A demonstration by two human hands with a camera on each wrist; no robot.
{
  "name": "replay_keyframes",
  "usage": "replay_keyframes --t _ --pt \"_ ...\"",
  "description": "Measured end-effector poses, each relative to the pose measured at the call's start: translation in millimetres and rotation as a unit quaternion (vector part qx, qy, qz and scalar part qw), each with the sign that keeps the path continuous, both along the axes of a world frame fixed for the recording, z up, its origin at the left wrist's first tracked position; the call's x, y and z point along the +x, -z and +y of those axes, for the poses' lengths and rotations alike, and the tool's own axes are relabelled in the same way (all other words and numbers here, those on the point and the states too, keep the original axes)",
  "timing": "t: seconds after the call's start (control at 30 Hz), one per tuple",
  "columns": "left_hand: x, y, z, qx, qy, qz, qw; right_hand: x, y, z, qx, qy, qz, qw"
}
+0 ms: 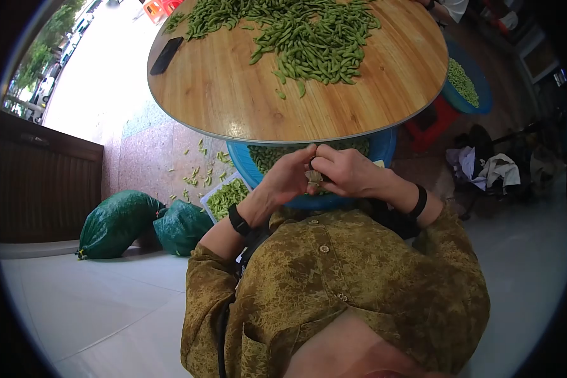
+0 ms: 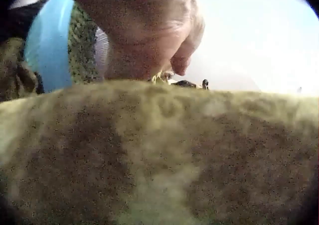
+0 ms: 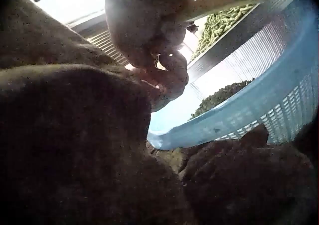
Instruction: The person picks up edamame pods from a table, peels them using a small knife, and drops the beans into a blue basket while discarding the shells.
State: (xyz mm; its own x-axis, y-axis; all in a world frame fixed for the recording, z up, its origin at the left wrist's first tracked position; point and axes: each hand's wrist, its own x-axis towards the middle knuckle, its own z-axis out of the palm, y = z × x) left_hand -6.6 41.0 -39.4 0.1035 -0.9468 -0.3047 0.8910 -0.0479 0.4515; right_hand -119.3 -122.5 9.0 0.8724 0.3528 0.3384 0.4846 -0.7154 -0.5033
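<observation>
My two hands meet in front of the shirt, close over the near rim of a blue basket [image 1: 238, 165]. The left hand [image 1: 288, 174] curls its thumb and fingers about a small beige stringy thing [image 1: 314, 179]. Against it, the right hand [image 1: 349, 170] bends its fingers, pinching at the same thing. I cannot tell what this thing is. Pale strands [image 2: 158, 78] show under a hand in the left wrist view, where the shirt covers the lower half. In the right wrist view, curled fingers [image 3: 172, 78] stand beside the blue basket's rim, and dark green contents [image 3: 222, 98] lie inside.
A round wooden table [image 1: 220, 94] bears a heap of green bean pods [image 1: 321, 47] and a phone [image 1: 167, 55]. A white crate of pods [image 1: 229, 199], scattered pods [image 1: 195, 176] and green sacks [image 1: 116, 223] lie left. At right stands a blue basin [image 1: 485, 94] of beans.
</observation>
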Motion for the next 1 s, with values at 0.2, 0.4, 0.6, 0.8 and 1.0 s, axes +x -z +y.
replay_keyframes --t 0.2,0.4,0.6,0.8,1.0 --pt "-10 -14 -9 0.092 -0.076 0.017 0.993 4 6 0 0.063 -0.021 -0.097 0.993" --pt "-2 -3 -3 0.024 -0.082 -0.13 0.988 -3 -9 -17 0.456 0.207 0.259 0.826" --pt "-9 -19 -5 0.062 -0.036 -0.22 0.973 0 9 -13 0.49 0.151 0.281 0.811" --pt "-19 -21 -2 0.077 -0.106 -0.367 0.921 5 11 -13 0.529 0.173 0.29 0.778" --pt "-17 -14 -6 0.095 -0.124 -0.296 0.942 3 20 -12 0.583 0.128 0.33 0.732"
